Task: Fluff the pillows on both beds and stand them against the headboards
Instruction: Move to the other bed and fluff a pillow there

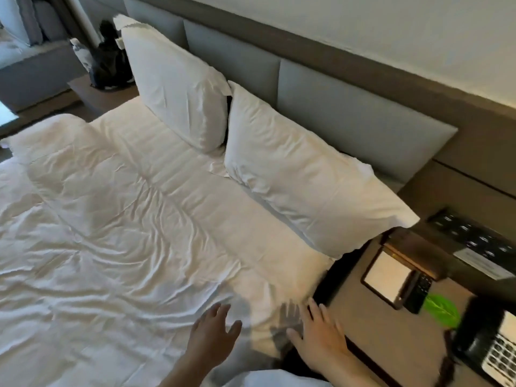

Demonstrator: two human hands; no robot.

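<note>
Two white pillows lean upright against the grey padded headboard (pixel 349 107). The far pillow (pixel 176 88) stands at the left and the near pillow (pixel 301 177) beside it on the right, its corner overhanging the bed's edge. Below them lies a rumpled white duvet (pixel 111 233). My left hand (pixel 215 331) hovers open over the duvet near the bottom of the frame, well short of the pillows. My right hand (pixel 321 336) is open too, fingers spread, at the bed's right edge. Neither hand holds anything.
A nightstand (pixel 371 317) stands right of the bed with a notepad (pixel 386 277), a remote (pixel 418 294), a green leaf-shaped card (pixel 442 311) and a telephone (pixel 491 339). A switch panel (pixel 472 238) sits on the wall. A dark bag (pixel 109 62) rests on the far bedside table.
</note>
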